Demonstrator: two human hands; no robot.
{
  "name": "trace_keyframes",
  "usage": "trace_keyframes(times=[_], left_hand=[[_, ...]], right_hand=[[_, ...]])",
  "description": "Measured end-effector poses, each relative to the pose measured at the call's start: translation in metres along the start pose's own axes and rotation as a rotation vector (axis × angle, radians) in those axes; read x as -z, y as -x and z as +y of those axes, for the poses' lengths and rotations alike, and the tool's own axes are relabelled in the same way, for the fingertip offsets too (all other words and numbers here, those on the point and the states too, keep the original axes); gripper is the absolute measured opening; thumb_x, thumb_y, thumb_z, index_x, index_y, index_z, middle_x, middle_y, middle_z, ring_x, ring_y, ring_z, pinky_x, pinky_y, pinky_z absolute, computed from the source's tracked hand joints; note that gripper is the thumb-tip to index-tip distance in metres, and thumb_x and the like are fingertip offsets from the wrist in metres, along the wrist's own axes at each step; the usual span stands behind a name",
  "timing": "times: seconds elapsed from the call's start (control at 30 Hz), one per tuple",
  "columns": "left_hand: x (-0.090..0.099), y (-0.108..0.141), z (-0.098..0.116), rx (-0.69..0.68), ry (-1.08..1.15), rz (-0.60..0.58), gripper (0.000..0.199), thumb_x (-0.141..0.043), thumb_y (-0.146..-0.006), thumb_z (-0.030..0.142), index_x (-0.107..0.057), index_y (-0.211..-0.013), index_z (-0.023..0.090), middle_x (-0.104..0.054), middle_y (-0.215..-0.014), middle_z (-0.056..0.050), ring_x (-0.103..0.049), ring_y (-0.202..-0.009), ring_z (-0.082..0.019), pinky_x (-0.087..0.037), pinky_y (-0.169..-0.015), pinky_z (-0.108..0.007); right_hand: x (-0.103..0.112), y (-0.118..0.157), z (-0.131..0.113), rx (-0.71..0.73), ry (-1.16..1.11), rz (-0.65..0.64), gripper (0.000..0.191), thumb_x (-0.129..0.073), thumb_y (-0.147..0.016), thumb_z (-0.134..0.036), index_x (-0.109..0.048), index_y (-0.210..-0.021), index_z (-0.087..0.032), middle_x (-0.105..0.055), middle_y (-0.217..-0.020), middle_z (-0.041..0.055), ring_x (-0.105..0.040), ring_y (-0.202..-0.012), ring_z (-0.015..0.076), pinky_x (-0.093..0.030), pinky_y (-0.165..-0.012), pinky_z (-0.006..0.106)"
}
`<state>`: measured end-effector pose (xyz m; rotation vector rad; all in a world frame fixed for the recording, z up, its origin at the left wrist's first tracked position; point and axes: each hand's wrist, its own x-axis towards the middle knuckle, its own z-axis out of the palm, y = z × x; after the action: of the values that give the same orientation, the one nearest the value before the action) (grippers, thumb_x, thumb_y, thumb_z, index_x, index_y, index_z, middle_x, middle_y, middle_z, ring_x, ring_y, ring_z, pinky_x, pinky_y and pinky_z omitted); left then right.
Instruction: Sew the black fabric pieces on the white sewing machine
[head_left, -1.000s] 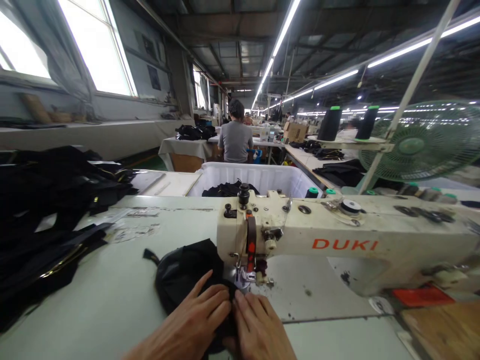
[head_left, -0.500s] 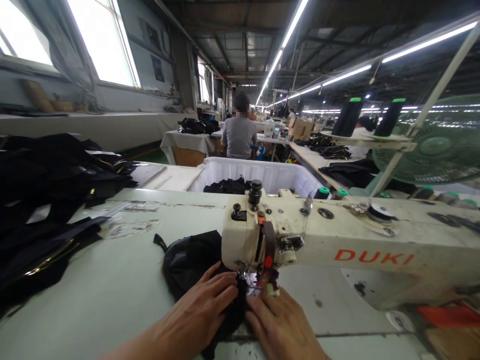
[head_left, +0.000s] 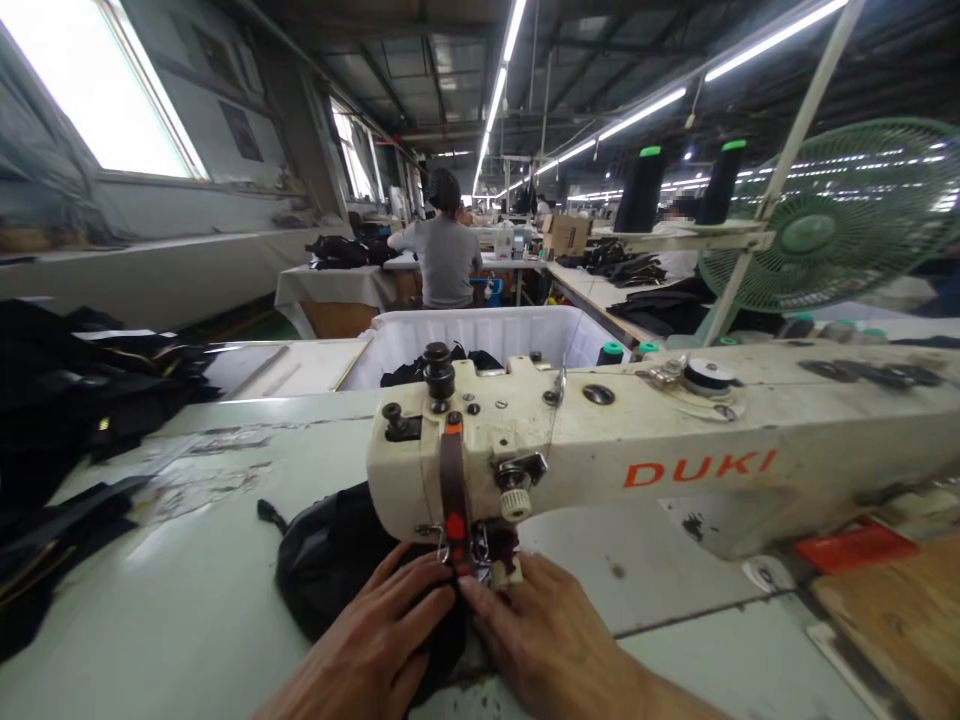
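- We can't make out the stitching: the cream cast-iron head of the DUKI sewing machine (head_left: pixel 570 440), a brown strap (head_left: pixel 453 490) hanging down its front and our own fingers cover most of the metal presser foot (head_left: pixel 480 572).
- The black cloth (head_left: pixel 330 560) lies bunched on the pale green machine table (head_left: pixel 187 590), soft and faintly glossy, with its near edge running in by the presser foot and a small tab (head_left: pixel 265 514) sticking out at the far left.
- Our left hand (head_left: pixel 367 625) lies on the cloth, its fingers (head_left: pixel 420 580) together, gently curved and pressing down, with no pinch that we can see.
- Our right hand (head_left: pixel 540 625) rests just beside it, its fingers (head_left: pixel 487 597) also closed up and pressing on the cloth, the fingertips right by the presser foot.
- Left of the table lies a heap of black garments (head_left: pixel 67 390) with gold-coloured edging, cut off by the frame.
- Beyond the machine stands a white plastic bin (head_left: pixel 465 335) holding more black cloth, partly blocked by the machine head.
- Further on, a co-worker (head_left: pixel 442 245) in a grey shirt sits with their back to us, and a green fan (head_left: pixel 810 215) and black thread cones (head_left: pixel 641 190) stand to the right.
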<state>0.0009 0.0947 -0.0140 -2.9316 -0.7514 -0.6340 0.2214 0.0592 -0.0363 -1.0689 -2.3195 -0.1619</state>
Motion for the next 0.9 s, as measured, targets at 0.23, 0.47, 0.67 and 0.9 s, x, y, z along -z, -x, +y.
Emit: trace_keyframes(times=[0.23,0.47,0.67,0.9], left_hand=[[-0.002,-0.009,0.004,0.111,0.146,-0.071,0.039,-0.047,-0.079,0.000,-0.059,-0.110,0.020,-0.064,-0.124,-0.007,-0.054,-0.124,-0.021,-0.033,-0.116,-0.045],[-0.010,-0.010,0.008,0.237,0.254,-0.082,0.031,-0.050,-0.084,0.000,-0.059,-0.102,0.023,-0.063,-0.121,-0.004,-0.055,-0.122,-0.019,-0.027,-0.118,-0.049],[-0.012,-0.010,0.009,0.251,0.245,-0.038,0.031,-0.053,-0.081,-0.001,-0.061,-0.098,0.023,-0.062,-0.120,-0.005,-0.056,-0.120,-0.021,-0.029,-0.116,-0.051],[0.004,-0.014,0.007,0.282,0.331,-0.118,0.024,-0.050,-0.083,0.002,-0.060,-0.094,0.021,-0.063,-0.117,-0.007,-0.056,-0.119,-0.020,-0.028,-0.116,-0.050]], right_hand=[[-0.012,0.004,0.003,-0.009,0.116,-0.019,0.031,-0.053,-0.090,-0.017,-0.061,-0.120,-0.015,-0.071,-0.102,0.0120,-0.068,-0.088,0.0298,-0.059,-0.074,0.043],[-0.018,0.008,0.011,0.056,0.232,-0.030,0.034,-0.048,-0.093,-0.022,-0.057,-0.126,-0.018,-0.071,-0.096,0.0103,-0.069,-0.077,0.0263,-0.058,-0.064,0.036],[-0.019,0.011,0.015,0.067,0.214,-0.066,0.034,-0.039,-0.097,-0.022,-0.056,-0.127,-0.017,-0.070,-0.094,0.0128,-0.069,-0.071,0.0242,-0.057,-0.062,0.034],[0.013,-0.006,0.010,-0.019,0.045,-0.049,0.018,-0.046,-0.096,-0.016,-0.062,-0.103,-0.021,-0.068,-0.078,0.0028,-0.065,-0.064,0.0195,-0.052,-0.055,0.030]])
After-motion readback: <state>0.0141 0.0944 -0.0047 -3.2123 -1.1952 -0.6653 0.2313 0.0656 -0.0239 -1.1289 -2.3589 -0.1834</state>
